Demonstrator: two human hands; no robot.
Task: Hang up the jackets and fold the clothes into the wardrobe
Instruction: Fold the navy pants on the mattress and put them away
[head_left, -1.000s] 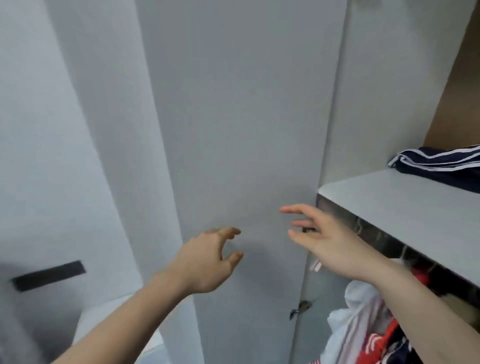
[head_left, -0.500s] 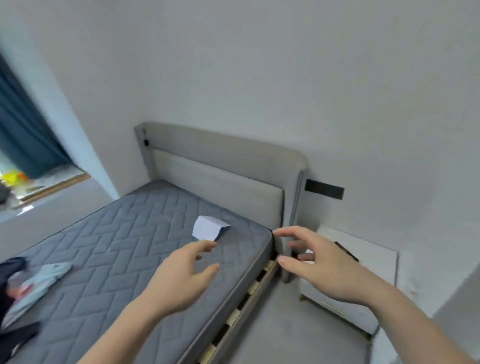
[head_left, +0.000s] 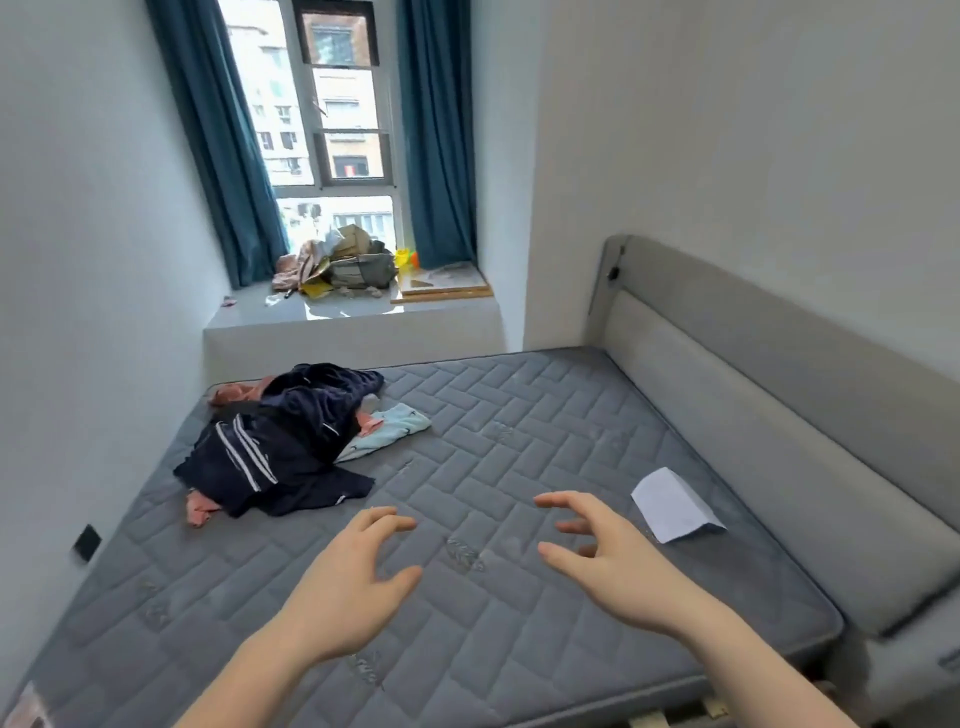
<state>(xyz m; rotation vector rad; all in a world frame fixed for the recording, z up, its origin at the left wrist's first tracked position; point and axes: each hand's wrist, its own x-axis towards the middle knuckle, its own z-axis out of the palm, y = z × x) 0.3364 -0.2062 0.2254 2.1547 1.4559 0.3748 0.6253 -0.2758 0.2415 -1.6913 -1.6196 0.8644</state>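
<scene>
A heap of clothes lies at the far left of the grey quilted mattress (head_left: 519, 426). On top is a dark navy jacket with white stripes (head_left: 275, 447). A light blue garment (head_left: 389, 428) sticks out to its right, and pink cloth (head_left: 236, 392) shows at the back and front of the heap. My left hand (head_left: 353, 582) and my right hand (head_left: 608, 556) hover over the near part of the mattress, fingers loosely spread, both holding nothing. The heap is well beyond my left hand. The wardrobe is out of view.
A folded white paper (head_left: 672, 504) lies on the mattress near the grey padded headboard (head_left: 779, 395) on the right. Behind the bed a window sill (head_left: 343, 306) carries bags and clutter between blue curtains (head_left: 441, 130). White walls close both sides.
The view has swung left from the wardrobe, past the headboard and bedside cabinet, onto the bed and window. Both hands stay raised and empty in front of me.
</scene>
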